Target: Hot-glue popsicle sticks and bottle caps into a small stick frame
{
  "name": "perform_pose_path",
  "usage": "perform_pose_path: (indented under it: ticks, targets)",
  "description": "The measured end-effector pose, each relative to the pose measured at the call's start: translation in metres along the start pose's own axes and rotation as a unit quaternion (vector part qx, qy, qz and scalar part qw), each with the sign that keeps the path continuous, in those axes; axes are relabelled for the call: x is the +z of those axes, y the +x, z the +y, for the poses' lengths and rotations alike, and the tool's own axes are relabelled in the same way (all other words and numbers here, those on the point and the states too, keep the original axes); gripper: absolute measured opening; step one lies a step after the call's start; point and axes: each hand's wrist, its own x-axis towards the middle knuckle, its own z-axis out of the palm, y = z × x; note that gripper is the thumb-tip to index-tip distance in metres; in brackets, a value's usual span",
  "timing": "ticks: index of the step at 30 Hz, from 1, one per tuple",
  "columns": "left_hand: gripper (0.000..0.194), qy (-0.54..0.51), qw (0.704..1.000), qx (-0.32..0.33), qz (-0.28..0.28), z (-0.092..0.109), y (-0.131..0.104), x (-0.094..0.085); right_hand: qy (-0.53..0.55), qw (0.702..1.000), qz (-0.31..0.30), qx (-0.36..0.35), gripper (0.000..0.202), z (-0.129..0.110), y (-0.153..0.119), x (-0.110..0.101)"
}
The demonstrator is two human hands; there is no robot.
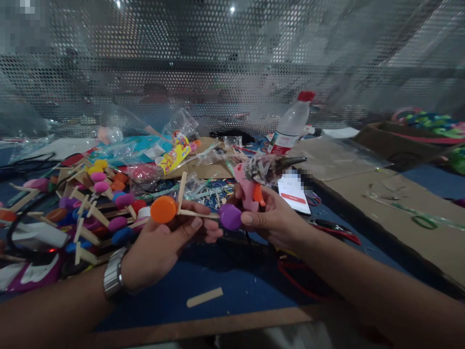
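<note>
My left hand (156,254) is closed on a small assembly of wooden craft sticks (198,214). An orange bottle cap (163,209) is at its left end, and a short stick (182,191) stands up beside that cap. At the right end is a purple bottle cap (230,216), with my right thumb against it. The fingers of my right hand (278,218) are wrapped round a pink hot glue gun (249,189) with an orange trigger. Its dark, grimy nozzle points right, away from the sticks.
Many similar cap-and-stick pieces (96,213) are heaped at left. Behind are a yellow packet (175,154) and a plastic bottle (290,126). A phone (294,193) and red-handled pliers (336,230) lie at right. One loose craft stick (204,297) is near the front edge.
</note>
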Motion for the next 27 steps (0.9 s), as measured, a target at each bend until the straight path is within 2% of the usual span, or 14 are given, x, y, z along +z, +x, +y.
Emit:
perform_pose_path:
  ticks: [7,13,17,23,27]
  targets:
    - [0.019,-0.025,1.000,0.011,-0.004,0.001,-0.002,0.004,0.016,1.000,0.008,0.003,0.055,0.000,0.001,0.000]
    - [0.019,-0.032,0.999,0.012,-0.012,0.003,-0.001,0.005,0.028,0.999,0.018,-0.011,0.048,-0.002,0.003,0.002]
    - [0.024,-0.014,0.998,0.025,-0.058,0.002,-0.002,0.001,0.039,0.999,0.031,-0.015,0.041,-0.003,0.004,0.002]
    - [0.034,0.052,0.986,0.063,-0.145,0.000,-0.008,-0.006,0.077,0.989,0.128,-0.002,0.033,-0.003,0.014,0.000]
    - [0.033,0.076,0.982,0.038,-0.171,0.001,-0.011,-0.004,0.065,0.984,0.164,-0.002,0.030,0.003,0.022,-0.004]
